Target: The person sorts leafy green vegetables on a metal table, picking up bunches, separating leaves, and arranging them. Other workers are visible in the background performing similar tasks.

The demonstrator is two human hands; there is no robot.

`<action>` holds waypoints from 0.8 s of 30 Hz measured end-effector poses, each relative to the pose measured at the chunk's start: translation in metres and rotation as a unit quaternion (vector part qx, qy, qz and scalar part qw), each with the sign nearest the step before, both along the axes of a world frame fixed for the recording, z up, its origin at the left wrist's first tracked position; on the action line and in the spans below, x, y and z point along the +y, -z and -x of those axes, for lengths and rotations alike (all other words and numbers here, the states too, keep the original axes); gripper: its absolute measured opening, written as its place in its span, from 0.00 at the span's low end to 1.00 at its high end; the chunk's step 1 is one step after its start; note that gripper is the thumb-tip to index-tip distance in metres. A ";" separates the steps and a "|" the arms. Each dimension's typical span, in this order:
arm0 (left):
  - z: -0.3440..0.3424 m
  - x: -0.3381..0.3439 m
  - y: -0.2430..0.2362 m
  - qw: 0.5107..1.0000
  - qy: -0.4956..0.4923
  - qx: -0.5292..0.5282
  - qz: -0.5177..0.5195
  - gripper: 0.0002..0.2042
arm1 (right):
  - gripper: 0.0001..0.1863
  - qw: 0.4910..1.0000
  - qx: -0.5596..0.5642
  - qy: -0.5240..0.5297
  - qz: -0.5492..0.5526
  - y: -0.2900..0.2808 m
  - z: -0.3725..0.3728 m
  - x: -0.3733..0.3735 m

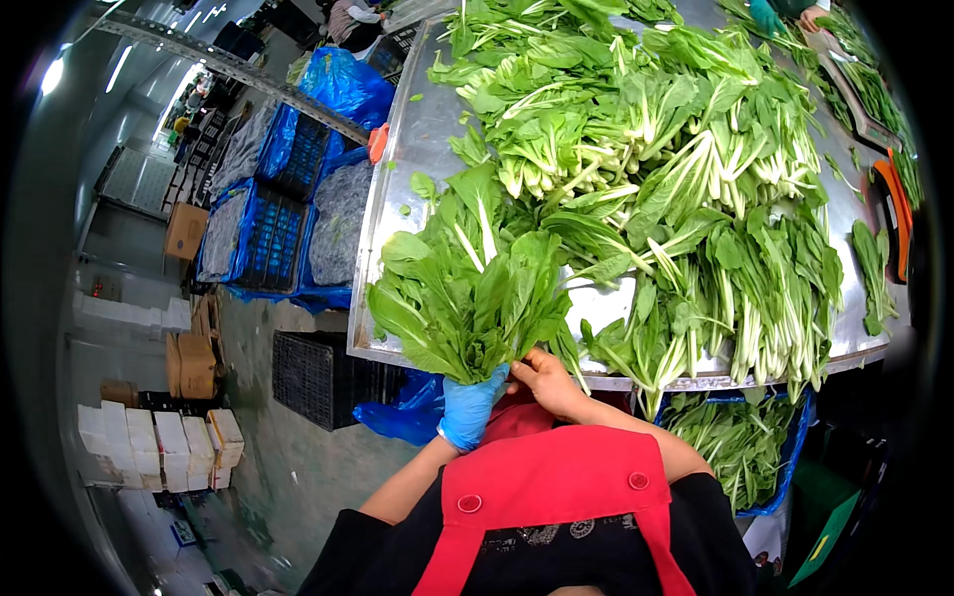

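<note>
My left hand [469, 407], in a blue glove, is closed around the lower end of a bunch of leafy greens [475, 288]. The bunch stands with its broad leaves fanned up and away from me, over the table's near left corner. Bare and with its fingers curled in a pinch, my right hand [547, 382] meets the bunch's lower right side beside the glove. What lies between its fingertips is hidden. Just beyond and to the right, a large heap of the same greens [686, 139] covers much of the metal table [383, 233], its pale stems pointing mostly toward me.
Below the table's near edge sits a blue-lined crate of greens [740, 447]. A black crate [318, 377] stands on the floor at left, near blue-wrapped crates [283, 233]. An orange-edged tool [894, 219] lies at the right. A co-worker's gloved hand [765, 16] shows at the far right.
</note>
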State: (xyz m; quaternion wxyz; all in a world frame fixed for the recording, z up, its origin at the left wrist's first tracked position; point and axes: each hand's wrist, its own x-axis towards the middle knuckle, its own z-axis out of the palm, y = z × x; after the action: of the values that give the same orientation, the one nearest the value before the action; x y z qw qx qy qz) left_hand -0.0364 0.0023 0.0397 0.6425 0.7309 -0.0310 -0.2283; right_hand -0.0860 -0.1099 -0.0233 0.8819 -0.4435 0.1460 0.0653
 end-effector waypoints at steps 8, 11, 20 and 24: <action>0.007 0.000 0.006 0.996 0.004 -0.085 -0.021 0.12 | 0.10 0.999 -0.022 0.016 0.023 0.000 0.003 0.000; 0.005 0.024 0.040 0.911 0.139 -0.335 -0.195 0.13 | 0.11 0.999 0.010 0.023 0.035 -0.001 0.009 -0.003; 0.002 0.026 0.047 0.844 0.172 -0.441 -0.253 0.12 | 0.13 0.999 0.000 -0.004 0.047 -0.011 0.009 -0.011; -0.006 0.011 0.034 0.902 0.157 -0.355 -0.191 0.13 | 0.17 1.000 -0.012 -0.016 -0.003 -0.012 0.009 -0.010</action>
State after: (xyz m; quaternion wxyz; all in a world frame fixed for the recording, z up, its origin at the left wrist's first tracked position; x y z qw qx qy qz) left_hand -0.0302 0.0137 0.0059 0.3932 0.8576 -0.3273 -0.0527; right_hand -0.0954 -0.1200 -0.0111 0.8839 -0.4435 0.1286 0.0743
